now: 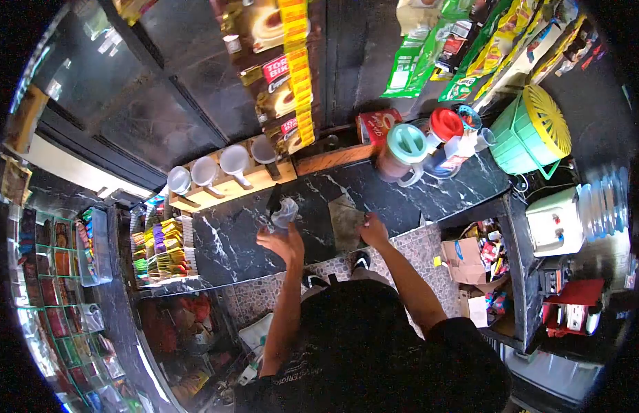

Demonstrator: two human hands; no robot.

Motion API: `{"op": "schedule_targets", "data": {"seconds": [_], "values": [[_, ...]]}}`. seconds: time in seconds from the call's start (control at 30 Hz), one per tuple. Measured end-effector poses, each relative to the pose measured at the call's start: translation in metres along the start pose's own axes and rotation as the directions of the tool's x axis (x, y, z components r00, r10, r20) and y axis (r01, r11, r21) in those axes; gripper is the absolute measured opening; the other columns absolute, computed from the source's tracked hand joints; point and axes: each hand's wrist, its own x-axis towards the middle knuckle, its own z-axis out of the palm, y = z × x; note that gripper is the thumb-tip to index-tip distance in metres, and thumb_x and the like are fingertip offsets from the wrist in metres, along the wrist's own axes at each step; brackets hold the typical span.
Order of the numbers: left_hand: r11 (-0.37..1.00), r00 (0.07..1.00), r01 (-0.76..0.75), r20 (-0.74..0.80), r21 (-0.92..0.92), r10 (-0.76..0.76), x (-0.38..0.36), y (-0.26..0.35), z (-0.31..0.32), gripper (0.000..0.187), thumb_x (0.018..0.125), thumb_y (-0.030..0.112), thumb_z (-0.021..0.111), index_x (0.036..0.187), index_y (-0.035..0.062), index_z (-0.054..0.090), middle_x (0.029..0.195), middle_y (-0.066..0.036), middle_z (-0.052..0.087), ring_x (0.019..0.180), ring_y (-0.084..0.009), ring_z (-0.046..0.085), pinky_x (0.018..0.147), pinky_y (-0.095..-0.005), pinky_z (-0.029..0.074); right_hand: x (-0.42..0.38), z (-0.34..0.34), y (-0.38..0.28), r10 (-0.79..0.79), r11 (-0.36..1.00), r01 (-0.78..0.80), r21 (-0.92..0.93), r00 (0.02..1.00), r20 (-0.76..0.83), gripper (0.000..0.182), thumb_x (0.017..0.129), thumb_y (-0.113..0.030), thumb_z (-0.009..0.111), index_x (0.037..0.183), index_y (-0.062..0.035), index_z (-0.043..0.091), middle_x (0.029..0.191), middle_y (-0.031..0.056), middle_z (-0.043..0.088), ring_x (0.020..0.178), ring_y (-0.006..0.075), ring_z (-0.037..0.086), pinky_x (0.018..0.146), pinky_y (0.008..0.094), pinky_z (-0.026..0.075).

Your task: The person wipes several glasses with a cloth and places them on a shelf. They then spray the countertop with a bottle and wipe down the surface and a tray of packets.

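My left hand (284, 245) is over the dark counter, fingers curled at the lower edge of a clear, whitish plastic piece (286, 213). Whether that piece is a cup or a crumpled bag I cannot make out. My right hand (373, 231) pinches the right edge of a flat grey-brown cloth (345, 224), which lies against the counter and hangs toward its front edge. Part of each hand's fingers is hidden from above.
A wooden rack (230, 186) with several plastic cups stands at the back. Lidded pitchers (402, 155) and a green basket (529, 131) are to the right. Sachets (164, 251) fill the left end of the black marbled counter (226, 237). Sachet strips (275, 82) hang above.
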Motion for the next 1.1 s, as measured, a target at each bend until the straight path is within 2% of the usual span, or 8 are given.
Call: {"op": "schedule_targets", "data": {"seconds": [0.3,0.4,0.47,0.67,0.8,0.87,0.97,1.1], "values": [[0.965,0.639,0.081,0.756,-0.25,0.142,-0.102,-0.063,0.069,0.038,0.085,0.02,0.073,0.112,0.0023,0.053,0.088,-0.01,0.066,0.078,-0.0255,0.063,0.072,-0.0388,0.051,0.036,0.013,-0.01,-0.169,0.975,0.187,-0.118,0.974,0.15,0.049,0.078,-0.045,0.08,0.103,-0.0055,0.065,0.1,0.0177,0.071,0.096,0.0335,0.07,0.082,0.0452,0.055],[0.919,0.587,0.303,0.809,-0.254,0.03,-0.091,0.006,0.035,0.034,0.095,0.032,0.063,0.115,0.0059,0.058,0.095,-0.008,0.067,0.084,-0.0235,0.065,0.074,-0.0391,0.052,0.021,0.005,-0.021,-0.423,0.898,0.424,0.116,0.905,-0.04,0.037,0.077,-0.033,0.083,0.093,-0.0042,0.065,0.092,0.0141,0.071,0.086,0.0287,0.071,0.075,0.038,0.055],[0.614,0.278,0.789,0.9,-0.014,-0.337,-0.074,0.049,0.019,0.041,0.101,0.043,0.054,0.123,0.0085,0.058,0.106,-0.006,0.065,0.092,-0.022,0.061,0.082,-0.0372,0.051,0.003,-0.019,-0.039,-0.513,0.842,0.49,0.227,0.857,0.05,0.033,0.075,-0.025,0.084,0.09,-0.0037,0.063,0.083,0.0114,0.069,0.079,0.0246,0.07,0.072,0.0333,0.055],[0.375,0.276,0.902,0.954,-0.215,-0.118,-0.086,0.043,0.025,0.044,0.103,0.042,0.047,0.122,0.0056,0.061,0.112,-0.008,0.068,0.1,-0.0213,0.067,0.082,-0.0409,0.057,-0.012,-0.035,-0.028,-0.707,0.678,0.558,0.478,0.673,0.218,0.04,0.083,-0.02,0.079,0.111,-0.0016,0.059,0.09,0.0072,0.067,0.082,0.0179,0.066,0.079,0.0335,0.054],[0.272,0.309,0.929,0.932,-0.252,-0.189,-0.091,0.04,0.01,0.034,0.1,0.027,0.054,0.113,-0.0025,0.065,0.102,-0.009,0.069,0.094,-0.0183,0.065,0.082,-0.0336,0.052,-0.014,-0.049,-0.019,-0.486,0.753,0.117,0.648,0.763,0.427,0.029,0.09,-0.022,0.075,0.108,-0.0039,0.06,0.09,0.0045,0.065,0.084,0.0153,0.064,0.079,0.0295,0.053],[0.639,0.379,0.732,0.92,-0.236,-0.095,-0.087,0.047,-0.001,0.032,0.099,0.023,0.052,0.108,-0.0035,0.067,0.099,-0.008,0.068,0.093,-0.0188,0.065,0.08,-0.034,0.051,-0.014,-0.052,-0.017,-0.309,0.763,-0.076,0.641,0.829,0.466,0.028,0.092,-0.024,0.073,0.107,-0.0044,0.06,0.09,0.0039,0.064,0.084,0.0147,0.063,0.078,0.0284,0.052],[0.915,0.381,0.397,0.92,-0.074,-0.091,-0.087,0.083,-0.014,0.027,0.096,0.017,0.053,0.106,-0.0039,0.067,0.098,-0.012,0.067,0.093,-0.0261,0.067,0.082,-0.0344,0.05,-0.011,-0.057,-0.017,-0.412,0.796,0.199,0.571,0.869,0.273,0.045,0.088,-0.046,0.074,0.101,-0.0044,0.061,0.084,0.0065,0.066,0.08,0.0209,0.066,0.074,0.0345,0.053],[0.923,0.419,-0.112,0.825,-0.368,0.38,-0.083,0.068,-0.003,0.022,0.091,0.009,0.059,0.107,-0.0039,0.066,0.1,-0.02,0.065,0.093,-0.0392,0.066,0.079,-0.0378,0.051,-0.012,-0.072,-0.029,-0.459,0.842,0.325,0.431,0.851,0.255,0.036,0.093,-0.037,0.067,0.1,-0.0023,0.061,0.082,0.009,0.065,0.078,0.0216,0.065,0.074,0.0363,0.053]]}}
